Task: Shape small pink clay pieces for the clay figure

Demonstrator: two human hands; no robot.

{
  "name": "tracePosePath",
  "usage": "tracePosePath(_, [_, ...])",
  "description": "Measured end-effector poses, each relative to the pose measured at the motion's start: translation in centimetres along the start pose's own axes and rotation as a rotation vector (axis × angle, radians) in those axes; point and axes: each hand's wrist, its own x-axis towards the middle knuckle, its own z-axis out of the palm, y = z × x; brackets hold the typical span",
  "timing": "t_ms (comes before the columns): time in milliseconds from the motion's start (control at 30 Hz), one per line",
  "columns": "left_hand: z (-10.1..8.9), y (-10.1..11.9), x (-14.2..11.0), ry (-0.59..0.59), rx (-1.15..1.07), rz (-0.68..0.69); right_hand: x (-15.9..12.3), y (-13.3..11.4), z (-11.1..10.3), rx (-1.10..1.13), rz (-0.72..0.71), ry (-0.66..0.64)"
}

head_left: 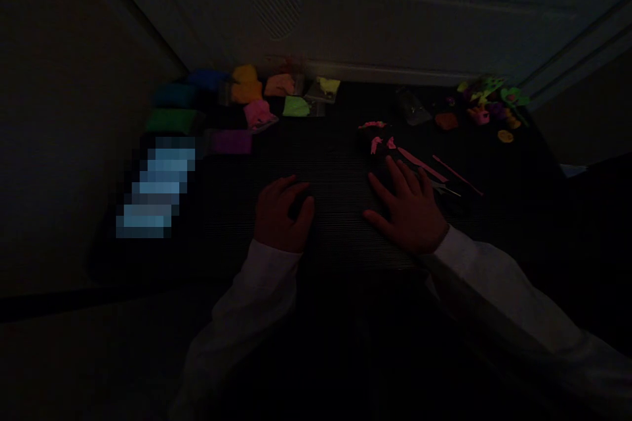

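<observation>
The right hand (pixel 412 214) is spread wide, palm down over the dark table (pixel 338 174), and it seems to hold nothing; I cannot tell if the palm touches. The left hand (pixel 282 214) is loosely curved, the thumb apart from the fingers, with nothing seen in its grasp. A strip of ribbed table top lies between both hands, giving them sideways room. The front edge of the table passes near the wrists, but darkness hides most of it. Just beyond the right fingertips is a small dark thing with pink pieces (pixel 381 135). A flat pink strip (pixel 419 163) and scissors (pixel 439 187) lie close beside this hand, a thin pink strip (pixel 457 174) a little farther. At far right stand small coloured flowers (pixel 494 102); at back left, coloured packs (pixel 171 121) reach near the wall (pixel 419 33). The phone (pixel 158 187) at left has its screen blurred, so its writing is unreadable.
</observation>
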Motion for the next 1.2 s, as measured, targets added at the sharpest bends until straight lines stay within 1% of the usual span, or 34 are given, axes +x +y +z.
tracePosePath(167, [-0.15,0.06,0.09,-0.007,0.007,0.006,-0.07,-0.66,-0.22,0.022,-0.056,-0.023])
tracePosePath(367, [-0.11,-0.04,0.05,-0.023,-0.006,-0.005,-0.10,-0.18,-0.15,0.003,0.012,-0.006])
tracePosePath(533, [-0.10,0.06,0.06,-0.003,-0.023,0.007,-0.29,-0.49,-0.22,0.034,-0.041,-0.025])
tracePosePath(667, [-0.14,0.21,0.11,-0.018,-0.012,-0.005,-0.36,-0.21,-0.09,0.015,0.029,-0.005])
tracePosePath(733, [-0.13,0.19,0.13,-0.016,-0.004,-0.002,-0.39,-0.26,-0.10,0.016,0.025,-0.002])
tracePosePath(867, [-0.05,0.04,0.08,-0.002,0.002,0.002,-0.41,-0.44,-0.20,0.035,-0.027,-0.013])
tracePosePath(1033, [-0.10,-0.01,0.01,-0.015,0.003,0.012,-0.39,-0.12,-0.05,0.031,0.042,0.006])
tracePosePath(1200, [-0.17,0.04,0.14,-0.012,0.007,0.028,-0.46,-0.77,-0.25,0.051,-0.017,-0.012])
